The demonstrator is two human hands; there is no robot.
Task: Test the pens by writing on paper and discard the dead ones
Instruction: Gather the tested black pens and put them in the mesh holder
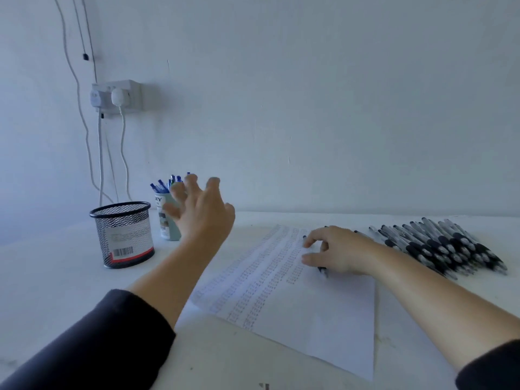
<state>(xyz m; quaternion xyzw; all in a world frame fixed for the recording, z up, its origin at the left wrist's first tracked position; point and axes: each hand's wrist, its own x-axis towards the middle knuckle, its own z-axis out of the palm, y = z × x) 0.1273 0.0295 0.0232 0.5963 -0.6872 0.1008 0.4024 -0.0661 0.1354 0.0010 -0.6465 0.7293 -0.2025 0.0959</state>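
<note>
Pens (439,246) with black grips are heaped at the right side of the white table (56,280), just beside the right hand (337,251). One dark pen (322,270) is held down under this hand on the paper (323,319), the fingers being curled over it; only its ends are seen. Rows of small test marks are seen on the sheet. The left hand (201,209) is raised above the table with fingers spread, and nothing is held in it. Behind it a cup (166,220) with blue pens (163,185) is placed, and a black mesh holder (125,235) stands near it to the left. A socket (116,97) with cables is fixed on the pale wall.
</note>
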